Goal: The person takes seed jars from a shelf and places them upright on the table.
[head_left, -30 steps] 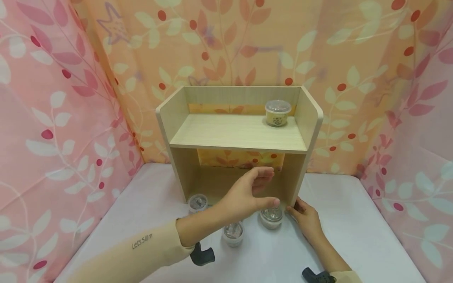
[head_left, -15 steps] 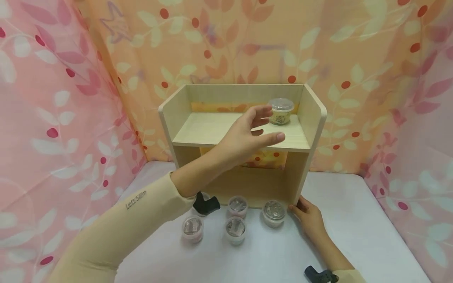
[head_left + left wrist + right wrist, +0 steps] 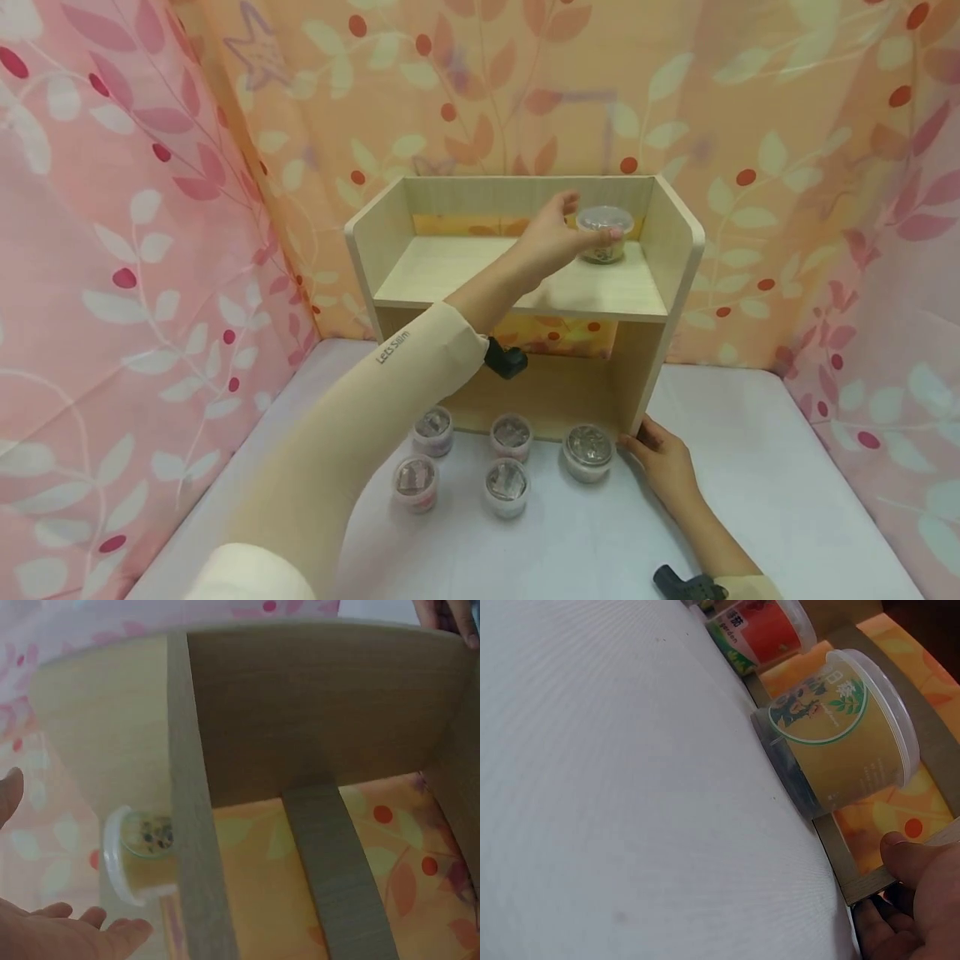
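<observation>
My left hand [image 3: 551, 243] reaches over the upper board of a pale wooden shelf [image 3: 442, 267], beside a lidded plastic tub [image 3: 600, 217]. In the head view its thumb overlaps the tub's front. The left wrist view has the thumb and fingers spread wide, with a gap to the tub [image 3: 146, 859]. Low at the shelf's right side panel, my right hand [image 3: 667, 467] grips the front corner, thumb on the edge [image 3: 930, 915] and fingers round the outside. Just left of it stands another lidded tub [image 3: 588, 450] with a yellow printed label, seen in the right wrist view.
Several more lidded tubs, among them a front left one [image 3: 416, 482] and a front middle one [image 3: 507, 487], stand on the white tabletop [image 3: 570, 550] before the shelf. Floral curtains [image 3: 262, 167] hang behind and at both sides. Each wrist carries a black camera mount [image 3: 506, 360].
My left hand has risen from in front of the lower compartment to the tub on the upper board. My right hand keeps its grip at the shelf's corner.
</observation>
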Tool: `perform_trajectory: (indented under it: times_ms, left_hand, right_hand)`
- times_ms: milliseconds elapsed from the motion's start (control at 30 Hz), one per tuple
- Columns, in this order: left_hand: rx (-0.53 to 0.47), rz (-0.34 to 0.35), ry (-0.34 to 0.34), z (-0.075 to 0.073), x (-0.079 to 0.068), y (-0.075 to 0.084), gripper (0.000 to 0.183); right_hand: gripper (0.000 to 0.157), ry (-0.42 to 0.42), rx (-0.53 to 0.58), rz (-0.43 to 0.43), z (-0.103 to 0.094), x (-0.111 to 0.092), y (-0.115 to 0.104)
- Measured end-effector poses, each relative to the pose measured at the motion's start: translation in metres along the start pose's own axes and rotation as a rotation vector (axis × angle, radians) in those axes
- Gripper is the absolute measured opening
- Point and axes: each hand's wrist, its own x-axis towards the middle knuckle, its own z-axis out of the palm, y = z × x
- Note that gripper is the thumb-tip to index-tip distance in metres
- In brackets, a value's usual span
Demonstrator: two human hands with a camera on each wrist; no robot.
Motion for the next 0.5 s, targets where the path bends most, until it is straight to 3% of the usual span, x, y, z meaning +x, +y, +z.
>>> perform_trajectory:
  times_ms: [367,500]
  left_hand:
    - [-0.045,-0.077,0.041,0.011,0.045,-0.018,0.111]
    - [-0.055,-0.073,0.066,0.017,0.055,-0.023,0.108]
  right_hand:
    - [0.066,0.005,0.064,-0.003,0.001,0.002,0.002]
    - [0.064,-0.004,0.082,0.01,-0.002,-0.002,-0.011]
